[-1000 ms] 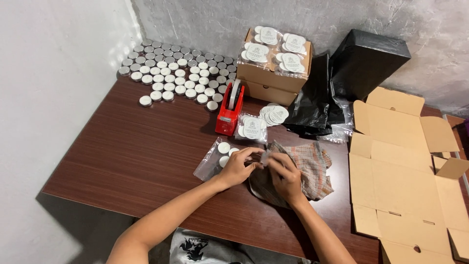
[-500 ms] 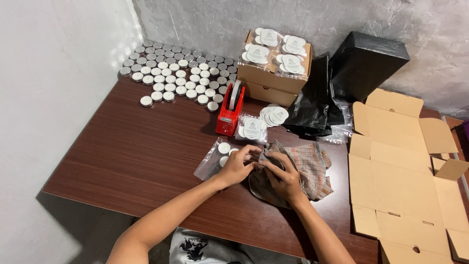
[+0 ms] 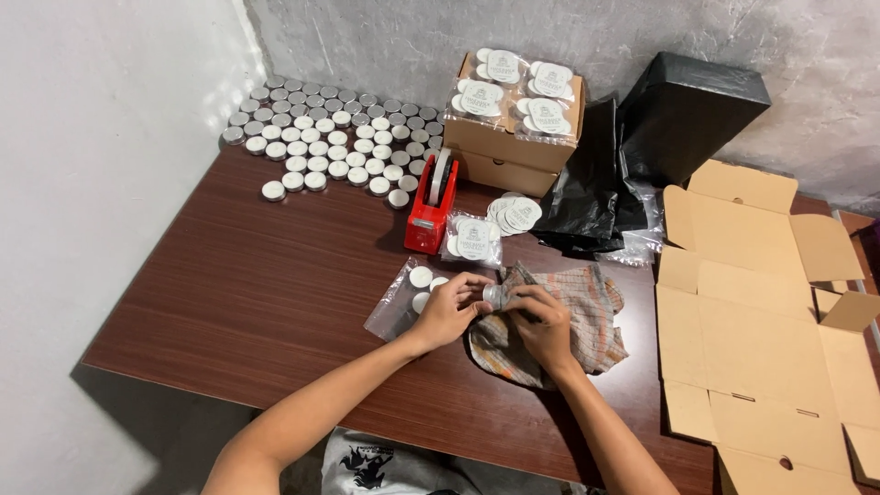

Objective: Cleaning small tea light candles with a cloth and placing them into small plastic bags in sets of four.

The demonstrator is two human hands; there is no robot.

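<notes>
Two hands hold a small round tin over a checked cloth on a dark wood-grain bench.

Taking the red tape dispenser (image 3: 433, 213) as landmark: the bench (image 3: 275, 284) spreads smooth and brown under it; right of it lies a flattened brown cardboard box (image 3: 761, 339), matte and creased, ready to hand; behind and left of it, rows of silver round tins (image 3: 325, 137) stand massed against the wall. In front of it, the soft, rumpled checked cloth (image 3: 568, 321) lies under the hands. The left hand (image 3: 449, 310) and right hand (image 3: 541, 321) meet there, their fingers pinching a small metal tin (image 3: 492, 295) from both sides, beside a clear plastic bag (image 3: 403, 298) of white discs.
</notes>
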